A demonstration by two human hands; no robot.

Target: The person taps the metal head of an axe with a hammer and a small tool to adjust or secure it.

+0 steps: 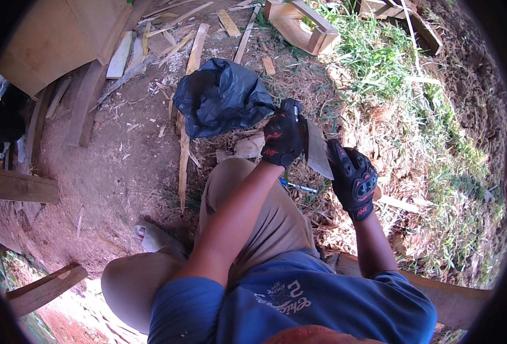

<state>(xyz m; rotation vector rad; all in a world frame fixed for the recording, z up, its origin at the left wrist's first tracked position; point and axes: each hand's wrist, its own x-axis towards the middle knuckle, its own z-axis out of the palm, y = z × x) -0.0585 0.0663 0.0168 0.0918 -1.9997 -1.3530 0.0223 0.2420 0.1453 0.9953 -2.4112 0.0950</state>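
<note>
My left hand (282, 136), in a black glove with red marks, is closed around the dark handle end of a wide grey metal blade (318, 153). The blade slants down to the right from my fist, above my raised knee. My right hand (353, 176), gloved alike, is at the blade's right edge. Its fingers stretch upward along that edge and seem to touch it; the palm and thumb are hidden. A thin blue-and-white stick (298, 186) lies below the blade. A crumpled black plastic bag (222, 97) sits on the ground left of my left hand.
Long wood strips (186, 155) and offcuts are scattered on the dirt. A wooden frame piece (299, 28) stands at the far side by the grass (374, 63). Timber posts and a board (64, 40) are at the left. A plank (448, 292) lies beside me at the lower right.
</note>
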